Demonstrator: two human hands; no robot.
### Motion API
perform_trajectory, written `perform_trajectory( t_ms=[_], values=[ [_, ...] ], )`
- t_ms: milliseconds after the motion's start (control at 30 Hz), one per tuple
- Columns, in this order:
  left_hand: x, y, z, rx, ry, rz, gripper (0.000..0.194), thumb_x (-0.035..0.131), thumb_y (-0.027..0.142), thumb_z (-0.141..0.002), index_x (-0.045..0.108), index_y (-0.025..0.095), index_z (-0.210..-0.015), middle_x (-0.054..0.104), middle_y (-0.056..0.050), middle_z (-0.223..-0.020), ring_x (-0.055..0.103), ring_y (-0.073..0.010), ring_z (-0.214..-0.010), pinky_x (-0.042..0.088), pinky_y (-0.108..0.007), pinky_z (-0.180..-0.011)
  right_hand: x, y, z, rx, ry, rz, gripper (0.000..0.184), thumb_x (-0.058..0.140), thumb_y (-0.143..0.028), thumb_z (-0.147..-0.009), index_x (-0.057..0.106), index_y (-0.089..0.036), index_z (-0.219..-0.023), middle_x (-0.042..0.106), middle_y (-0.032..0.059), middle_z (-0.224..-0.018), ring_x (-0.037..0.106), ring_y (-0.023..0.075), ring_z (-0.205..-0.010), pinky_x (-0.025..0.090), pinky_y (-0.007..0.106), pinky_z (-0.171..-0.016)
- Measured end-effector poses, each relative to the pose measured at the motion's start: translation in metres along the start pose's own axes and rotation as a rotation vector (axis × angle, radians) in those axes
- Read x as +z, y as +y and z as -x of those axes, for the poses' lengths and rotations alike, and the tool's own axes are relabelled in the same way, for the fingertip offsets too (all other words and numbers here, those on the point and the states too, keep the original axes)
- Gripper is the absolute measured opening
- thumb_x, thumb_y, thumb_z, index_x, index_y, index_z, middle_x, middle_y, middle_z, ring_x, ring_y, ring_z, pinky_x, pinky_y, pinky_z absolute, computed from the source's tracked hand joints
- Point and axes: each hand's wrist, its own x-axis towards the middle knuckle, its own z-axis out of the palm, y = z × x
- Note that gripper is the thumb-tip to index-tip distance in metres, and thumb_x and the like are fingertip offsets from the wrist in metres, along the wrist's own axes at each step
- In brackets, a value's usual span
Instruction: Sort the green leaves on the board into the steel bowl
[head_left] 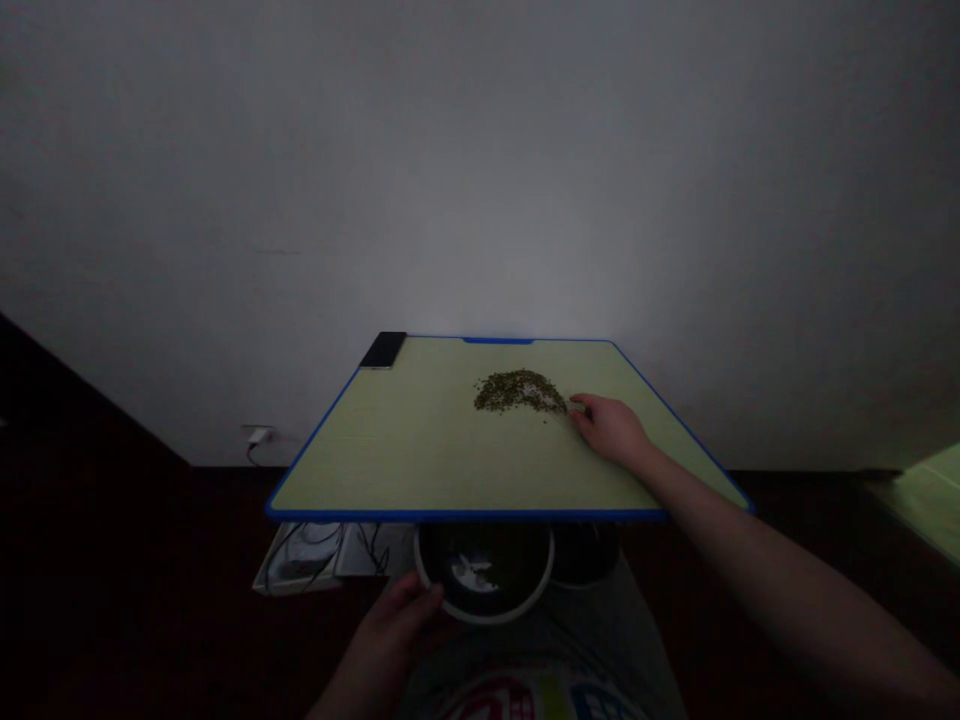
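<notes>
The pale yellow-green rectangular tabletop (pixel 420 460) looks smooth and matt, with faint streaks like wood grain, inside a smooth blue edging (pixel 465 516) that looks like plastic. The round dark bowl with a pale rim (pixel 484 616) is glossy inside, throwing back a bright reflection. The flat black rectangular phone (pixel 384 350) has a smooth, glass-like face. The plain grey wall (pixel 480 180) looks matt; the small dull-green grains (pixel 517 385) make a rough, pebbly patch.

Dim, uneven light, palest mid-wall, with dark lower corners and slight blur.
</notes>
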Motion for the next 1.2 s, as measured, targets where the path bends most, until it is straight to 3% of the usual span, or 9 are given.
perform_trajectory(
  t_ms=[300, 867, 1200],
  values=[
    [-0.002, -0.002, -0.002, 0.016, -0.034, -0.008, 0.029, 0.082, 0.031, -0.062, 0.074, 0.016, -0.086, 0.080, -0.013, -0.095, 0.072, -0.0337, -0.098, 0.053, -0.045, -0.090, -0.001, 0.001, -0.002, -0.016, -0.010, -0.023, 0.041, 0.046, -0.036, -0.091, 0.063, -0.019, -0.124, 0.074, 0.0079, -0.093, 0.067, 0.0225, -0.086, 0.045, 0.029, -0.074],
    [-0.003, -0.005, -0.003, -0.002, 0.017, 0.008, 0.031, 0.082, 0.031, -0.060, 0.074, 0.016, -0.086, 0.080, -0.014, -0.091, 0.072, -0.0358, -0.098, 0.052, -0.048, -0.093, 0.001, 0.010, -0.008, -0.089, -0.044, -0.094, 0.039, 0.047, -0.035, -0.092, 0.063, -0.019, -0.123, 0.073, 0.0065, -0.087, 0.066, 0.0194, -0.078, 0.043, 0.027, -0.068],
    [-0.005, -0.007, -0.007, 0.024, 0.019, -0.025, 0.033, 0.082, 0.034, -0.059, 0.074, 0.016, -0.085, 0.080, -0.014, -0.092, 0.072, -0.0364, -0.096, 0.053, -0.048, -0.090, 0.001, 0.002, -0.011, -0.100, -0.047, -0.083, 0.038, 0.047, -0.033, -0.091, 0.063, -0.019, -0.123, 0.073, 0.0064, -0.088, 0.065, 0.0196, -0.079, 0.042, 0.027, -0.070]
  ],
)
